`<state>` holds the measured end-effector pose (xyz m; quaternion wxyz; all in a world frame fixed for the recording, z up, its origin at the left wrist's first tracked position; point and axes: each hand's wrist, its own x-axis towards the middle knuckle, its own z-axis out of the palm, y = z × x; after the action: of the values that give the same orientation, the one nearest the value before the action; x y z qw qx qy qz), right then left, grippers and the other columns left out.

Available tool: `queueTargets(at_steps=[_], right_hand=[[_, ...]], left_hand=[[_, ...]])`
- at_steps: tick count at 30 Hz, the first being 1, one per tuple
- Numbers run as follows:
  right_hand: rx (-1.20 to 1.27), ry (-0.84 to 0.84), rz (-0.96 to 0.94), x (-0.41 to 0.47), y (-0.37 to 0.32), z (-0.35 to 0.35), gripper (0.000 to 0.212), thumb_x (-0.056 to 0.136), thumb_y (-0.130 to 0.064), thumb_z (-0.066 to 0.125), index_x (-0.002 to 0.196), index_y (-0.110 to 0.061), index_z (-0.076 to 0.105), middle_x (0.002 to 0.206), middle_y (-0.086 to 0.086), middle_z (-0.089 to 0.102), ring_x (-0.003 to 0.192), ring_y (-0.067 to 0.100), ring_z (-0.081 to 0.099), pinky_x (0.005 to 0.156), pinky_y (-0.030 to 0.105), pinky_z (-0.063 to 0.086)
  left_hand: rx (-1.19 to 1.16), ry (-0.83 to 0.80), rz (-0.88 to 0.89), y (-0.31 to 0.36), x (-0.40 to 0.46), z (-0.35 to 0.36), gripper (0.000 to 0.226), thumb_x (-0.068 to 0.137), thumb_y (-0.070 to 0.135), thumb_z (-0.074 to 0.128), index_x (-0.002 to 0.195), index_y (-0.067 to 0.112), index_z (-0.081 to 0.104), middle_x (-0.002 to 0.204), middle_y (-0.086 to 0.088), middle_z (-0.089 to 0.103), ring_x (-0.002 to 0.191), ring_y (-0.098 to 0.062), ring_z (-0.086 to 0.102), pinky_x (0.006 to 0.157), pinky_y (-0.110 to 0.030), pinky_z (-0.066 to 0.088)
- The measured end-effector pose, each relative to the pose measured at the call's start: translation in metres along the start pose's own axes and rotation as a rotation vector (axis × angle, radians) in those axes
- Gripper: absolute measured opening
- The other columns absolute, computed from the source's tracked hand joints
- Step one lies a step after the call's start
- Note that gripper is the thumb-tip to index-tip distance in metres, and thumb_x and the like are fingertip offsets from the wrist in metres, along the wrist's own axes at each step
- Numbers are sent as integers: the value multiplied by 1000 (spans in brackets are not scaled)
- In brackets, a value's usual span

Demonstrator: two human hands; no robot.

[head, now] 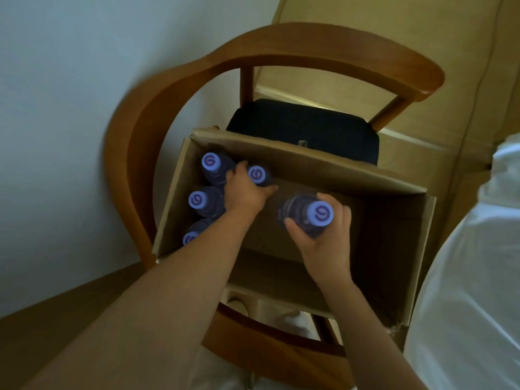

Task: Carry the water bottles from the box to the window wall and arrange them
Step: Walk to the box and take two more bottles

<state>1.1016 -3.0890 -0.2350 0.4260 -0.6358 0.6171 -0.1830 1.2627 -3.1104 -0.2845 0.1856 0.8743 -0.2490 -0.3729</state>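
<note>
An open cardboard box (306,167) rests on a wooden armchair. Several dark water bottles with purple caps stand in its left part. My left hand (244,190) is inside the box, its fingers wrapped around the neck of one bottle (258,174) by the far wall. My right hand (323,240) grips another bottle (305,213) just below its cap, lifted and tilted over the middle of the box. Other bottles stand at the far left corner (211,162), left wall (198,200) and near left corner (190,237), the last partly hidden by my left forearm.
The curved wooden armchair (309,43) with a black seat cushion (304,128) holds the box, close to a white wall on the left. A beige curtain (394,29) hangs behind. White fabric (472,277) fills the right side. Brown floor lies at lower left.
</note>
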Motion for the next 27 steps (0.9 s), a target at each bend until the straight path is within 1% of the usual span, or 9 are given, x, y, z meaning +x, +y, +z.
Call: queueTargets(at_steps=[3, 6, 8, 11, 15, 19, 23, 25, 27], right_hand=[[54, -7, -18, -12, 0, -13, 65, 67, -18, 80, 115, -29, 38, 103, -27, 32, 95, -9, 44, 76, 6, 35], [77, 2, -47, -18, 4, -23, 62, 68, -11, 79, 117, -21, 42, 111, -18, 34, 98, 1, 46, 82, 8, 38], [82, 14, -66, -19, 4, -28, 62, 69, -8, 78, 115, -27, 39, 115, -10, 37, 105, 7, 47, 88, 17, 40], [107, 4, -99, -20, 0, -34, 66, 72, -6, 76, 109, -39, 33, 115, -9, 43, 109, 14, 50, 91, 27, 43], [102, 48, -177, -23, -8, -38, 62, 68, -2, 76, 97, -40, 36, 99, -16, 44, 92, 7, 52, 79, 18, 41], [102, 57, -312, -39, -25, -44, 62, 63, 2, 75, 88, -44, 41, 87, -18, 46, 80, 9, 53, 70, 25, 46], [259, -58, -419, -70, -46, -54, 42, 58, -11, 67, 87, -33, 48, 83, -2, 53, 76, 13, 56, 67, 35, 53], [294, -136, -447, -90, -55, -58, 34, 55, -18, 64, 86, -18, 51, 82, 7, 55, 74, 23, 57, 67, 44, 53], [289, -191, -570, -114, -69, -61, 31, 55, -25, 60, 82, -13, 51, 77, 7, 56, 70, 26, 57, 65, 40, 53]], left_hand=[[-51, 31, -20, 0, 6, 9, 83, 72, 29, 80, 141, 17, 36, 141, -12, 37, 128, -31, 41, 108, -40, 32], [-76, 53, 36, -6, 1, 12, 74, 74, 25, 79, 137, 16, 41, 136, -13, 40, 124, -31, 45, 108, -41, 35], [-46, 59, 99, -12, -8, 8, 68, 74, 25, 79, 132, 16, 46, 132, -12, 44, 121, -30, 48, 105, -40, 38], [-84, 102, 135, -18, -27, -4, 65, 71, 27, 80, 128, 14, 50, 128, -11, 49, 118, -26, 50, 101, -36, 40], [-158, 171, 225, -23, -74, -26, 67, 65, 27, 85, 122, 13, 53, 121, -6, 54, 114, -21, 52, 98, -31, 42], [-301, 235, 280, -27, -133, -58, 67, 63, 23, 87, 118, 15, 51, 116, 0, 54, 110, -17, 53, 96, -30, 43], [-479, 292, 294, -36, -197, -92, 62, 52, 35, 84, 107, 17, 60, 107, -11, 63, 102, -25, 61, 90, -43, 50], [-569, 396, 291, -43, -234, -104, 60, 49, 37, 81, 104, 23, 60, 104, -10, 65, 99, -22, 63, 86, -37, 51], [-641, 513, 273, -56, -271, -111, 58, 49, 35, 79, 102, 19, 62, 100, -9, 65, 93, -16, 65, 79, -32, 53]])
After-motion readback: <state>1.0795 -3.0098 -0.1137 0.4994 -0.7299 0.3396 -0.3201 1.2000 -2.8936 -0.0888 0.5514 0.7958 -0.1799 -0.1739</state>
